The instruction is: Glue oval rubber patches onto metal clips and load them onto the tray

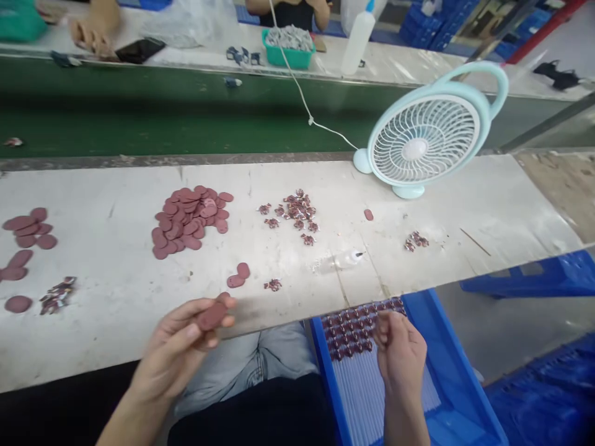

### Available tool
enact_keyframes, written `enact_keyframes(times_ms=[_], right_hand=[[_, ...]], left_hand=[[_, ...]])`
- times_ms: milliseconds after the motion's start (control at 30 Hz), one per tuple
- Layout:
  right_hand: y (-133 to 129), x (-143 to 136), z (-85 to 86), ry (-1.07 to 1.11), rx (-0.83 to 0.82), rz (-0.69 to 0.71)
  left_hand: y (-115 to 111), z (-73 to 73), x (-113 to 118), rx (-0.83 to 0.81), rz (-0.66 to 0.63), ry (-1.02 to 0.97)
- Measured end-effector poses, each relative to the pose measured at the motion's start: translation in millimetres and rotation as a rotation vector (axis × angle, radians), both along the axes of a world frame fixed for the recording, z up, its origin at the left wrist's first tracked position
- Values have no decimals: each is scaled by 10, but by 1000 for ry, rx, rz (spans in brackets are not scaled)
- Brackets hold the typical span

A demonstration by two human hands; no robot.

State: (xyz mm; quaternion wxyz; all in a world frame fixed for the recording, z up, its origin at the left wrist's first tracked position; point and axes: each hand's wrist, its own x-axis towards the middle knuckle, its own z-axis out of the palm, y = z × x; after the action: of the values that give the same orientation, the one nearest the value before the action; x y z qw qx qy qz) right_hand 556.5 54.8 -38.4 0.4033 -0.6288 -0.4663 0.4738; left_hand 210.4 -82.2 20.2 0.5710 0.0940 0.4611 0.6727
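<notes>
Between the thumb and fingers of my left hand (176,347) are flat reddish-brown oval pieces (212,316), held just above the table's front edge. My right hand (400,353) is pinched closed over a blue crate (446,347); whatever its fingertips hold, if anything, is hidden. Rows of small brown shiny-edged pieces (344,334) stand at the crate's far end, on a ribbed pale liner (357,396). Beyond my left hand lie two loose ovals (236,281) and a small cluster of patterned brown pieces (273,285).
A large heap of ovals (186,223) lies on the white table (116,279), with patterned pieces (297,207) farther right. A clear bottle with a dark tip (346,259) lies near the front edge. A pale blue fan (427,136) stands behind. People sit across at another bench (195,59).
</notes>
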Motion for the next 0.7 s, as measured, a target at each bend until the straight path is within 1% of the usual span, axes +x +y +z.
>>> enact_keyframes(times_ms=[67,100,167,233,267,300,367,433,567,633,700], right_hand=[[123,-369,196,195,-77,128],[208,-546,261,347,-144,191],[406,-844,332,814,-309,276],[589,-1046,362,1278,-467,306],[651,-1109,376,1417,-517,311],[683,-1151,399,1474,-544,318],[640,-1187,480,1431,-542,333],[467,-1198,609,1255,-460,335],[-49,-1289,872,752,-152,368],[-261,-1377,930,574,21,367],[-397,-1463,930,439,199,325]], left_hand=[[73,-20,182,3,-17,-159],[112,-21,265,11,-26,-225],[171,-15,395,41,-45,-324],[192,-11,469,81,-59,-376],[189,-12,487,99,-64,-390],[179,-17,496,114,-65,-399],[153,-30,506,132,-62,-408],[136,-40,526,132,-62,-404],[156,-38,633,103,-78,-377],[170,-28,696,89,-90,-368],[174,-18,742,74,-98,-356]])
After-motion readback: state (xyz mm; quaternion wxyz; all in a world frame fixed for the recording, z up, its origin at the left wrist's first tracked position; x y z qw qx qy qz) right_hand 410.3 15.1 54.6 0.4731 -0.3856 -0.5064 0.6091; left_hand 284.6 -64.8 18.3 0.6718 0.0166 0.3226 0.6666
